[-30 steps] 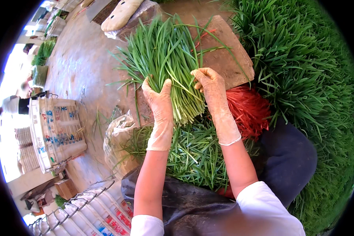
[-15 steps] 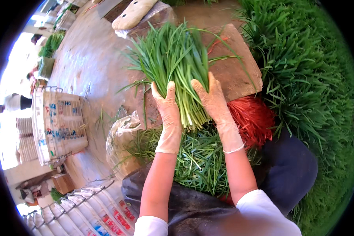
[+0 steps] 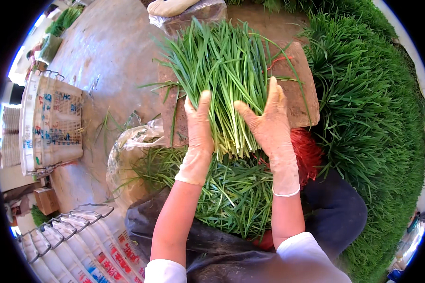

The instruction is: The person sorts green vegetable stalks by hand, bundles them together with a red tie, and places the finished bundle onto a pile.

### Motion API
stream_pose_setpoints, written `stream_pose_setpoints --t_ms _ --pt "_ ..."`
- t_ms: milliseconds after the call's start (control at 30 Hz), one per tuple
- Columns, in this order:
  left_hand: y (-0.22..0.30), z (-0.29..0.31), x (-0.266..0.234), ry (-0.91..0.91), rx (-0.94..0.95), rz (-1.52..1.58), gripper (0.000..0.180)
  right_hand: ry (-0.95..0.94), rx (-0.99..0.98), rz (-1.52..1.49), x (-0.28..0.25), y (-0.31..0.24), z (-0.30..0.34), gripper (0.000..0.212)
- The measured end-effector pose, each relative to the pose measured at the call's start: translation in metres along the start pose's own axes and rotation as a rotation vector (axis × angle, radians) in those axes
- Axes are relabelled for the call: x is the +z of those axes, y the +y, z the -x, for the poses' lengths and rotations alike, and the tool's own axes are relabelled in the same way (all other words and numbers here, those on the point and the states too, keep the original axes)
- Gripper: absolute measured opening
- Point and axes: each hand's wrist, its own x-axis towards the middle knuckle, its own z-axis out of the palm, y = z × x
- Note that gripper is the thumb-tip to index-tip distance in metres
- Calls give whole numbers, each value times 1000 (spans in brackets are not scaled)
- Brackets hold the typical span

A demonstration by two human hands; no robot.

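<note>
A thick bunch of garlic chives (image 3: pixel 222 70) lies across the brown board (image 3: pixel 297 89), leaves pointing away from me and pale cut ends toward me. My left hand (image 3: pixel 199 134), in a thin pale glove, holds the bunch's left side, thumb on top and fingers mostly hidden by it. On the opposite side my right hand (image 3: pixel 273 127), gloved likewise, grips the stems with its thumb over them and its fingers along the outer edge. A thin red tie (image 3: pixel 281 60) lies on the board beyond my right hand, partly under loose leaves.
Loose green leaf pieces (image 3: pixel 231 198) heap up between my forearms. Red tie strips (image 3: pixel 307 155) hang by the board's near right corner. A large mass of chives (image 3: pixel 373 127) fills the right. White baskets (image 3: pixel 56 122) stand at left, and a clear plastic bag (image 3: pixel 120 160) sits beside the board.
My hands have spread slightly apart, and the bunch has fanned wider and lies flatter on the board. The whole view has shifted a little.
</note>
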Motion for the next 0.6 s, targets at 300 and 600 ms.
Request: stream_pose_setpoints --t_ms 300,600 --pt "-29 -19 -28 61 52 -53 46 33 181 166 5 33 -11 33" --pt "17 8 -13 167 -185 112 41 207 384 -856 -36 24 -11 27"
